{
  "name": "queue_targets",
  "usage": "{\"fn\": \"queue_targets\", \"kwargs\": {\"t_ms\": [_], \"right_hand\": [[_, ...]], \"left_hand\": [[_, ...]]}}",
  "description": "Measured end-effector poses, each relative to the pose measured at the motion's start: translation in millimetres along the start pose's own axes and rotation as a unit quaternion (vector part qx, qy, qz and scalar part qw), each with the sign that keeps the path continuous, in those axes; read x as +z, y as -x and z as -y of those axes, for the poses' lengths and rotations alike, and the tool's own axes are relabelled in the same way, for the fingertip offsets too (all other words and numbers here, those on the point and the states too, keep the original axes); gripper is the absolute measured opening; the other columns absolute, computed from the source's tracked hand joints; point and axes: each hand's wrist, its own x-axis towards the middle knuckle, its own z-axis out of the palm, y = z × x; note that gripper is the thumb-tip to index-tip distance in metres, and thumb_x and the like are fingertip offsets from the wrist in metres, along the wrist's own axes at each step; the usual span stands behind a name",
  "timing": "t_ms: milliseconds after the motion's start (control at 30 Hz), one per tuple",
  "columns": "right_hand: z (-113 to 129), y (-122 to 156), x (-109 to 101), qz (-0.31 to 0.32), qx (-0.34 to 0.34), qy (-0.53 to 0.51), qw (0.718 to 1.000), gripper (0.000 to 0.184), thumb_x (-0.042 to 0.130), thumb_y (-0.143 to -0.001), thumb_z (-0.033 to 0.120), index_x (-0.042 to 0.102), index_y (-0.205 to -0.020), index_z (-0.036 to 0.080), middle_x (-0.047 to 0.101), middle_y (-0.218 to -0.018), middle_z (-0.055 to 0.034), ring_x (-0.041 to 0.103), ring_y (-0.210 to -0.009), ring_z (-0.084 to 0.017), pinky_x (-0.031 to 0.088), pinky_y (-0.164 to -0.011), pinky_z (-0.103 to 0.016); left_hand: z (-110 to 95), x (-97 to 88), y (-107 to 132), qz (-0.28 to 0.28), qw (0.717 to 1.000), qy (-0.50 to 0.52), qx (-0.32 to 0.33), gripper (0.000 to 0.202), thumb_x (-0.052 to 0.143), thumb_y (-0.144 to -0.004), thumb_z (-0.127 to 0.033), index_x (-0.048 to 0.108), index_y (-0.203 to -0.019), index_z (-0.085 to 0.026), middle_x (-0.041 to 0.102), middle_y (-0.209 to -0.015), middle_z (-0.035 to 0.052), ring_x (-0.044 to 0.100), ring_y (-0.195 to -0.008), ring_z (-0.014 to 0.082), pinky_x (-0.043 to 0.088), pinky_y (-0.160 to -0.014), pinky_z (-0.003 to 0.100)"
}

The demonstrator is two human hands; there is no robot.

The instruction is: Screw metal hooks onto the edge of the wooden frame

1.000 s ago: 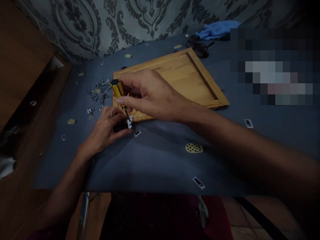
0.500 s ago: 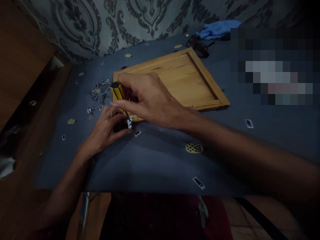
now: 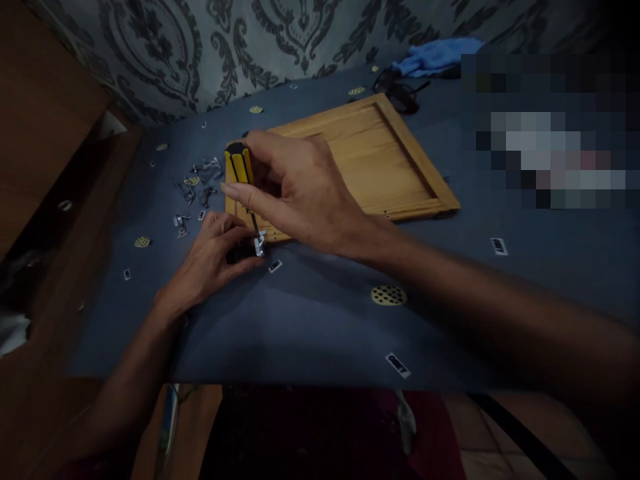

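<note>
My right hand [image 3: 305, 187] is closed round the yellow and black handle of a screwdriver [image 3: 239, 165], whose shaft slants down to a small silver hinge [image 3: 259, 245]. That hinge sits at the near left corner of a framed wooden panel [image 3: 357, 157] lying on the table. My left hand [image 3: 215, 250] is closed about the hinge, thumb and fingers on either side of it. Part of the hinge is hidden in the shadow of the left palm. The tip of the screwdriver meets the metal, but the screw itself is too small to make out.
Several loose metal hinge parts [image 3: 203, 183] lie left of the panel, with another silver piece [image 3: 180, 223] nearer me. Behind the panel are dark glasses [image 3: 400, 93] and a blue cloth [image 3: 437, 57]. The blue-grey table cover [image 3: 320, 333] ends close to my body; a wooden cabinet [image 3: 50, 113] stands left.
The screwdriver handle has come more upright, its top shifting slightly right and up. My right hand has risen a little and its thumb has moved up; my left hand stays put.
</note>
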Motion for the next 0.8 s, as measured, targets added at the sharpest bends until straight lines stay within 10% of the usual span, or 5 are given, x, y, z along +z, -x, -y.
{"fn": "queue_targets", "kwargs": {"t_ms": [800], "right_hand": [[-4.8,1.7,6.1,0.018,0.001,0.031,0.999,0.036,0.065,-0.099,0.026,0.038,-0.077,0.024,0.049,-0.077,0.0048,0.049,-0.074,-0.013,0.041,-0.074,-0.030]], "left_hand": [[0.7,1.3,0.1,-0.004,1.000,-0.019,0.012,0.042,0.063,-0.100,-0.055,0.073,-0.122,-0.020,0.065,-0.120,0.0093,0.055,-0.115,0.0295,0.049,-0.104,0.049]]}}
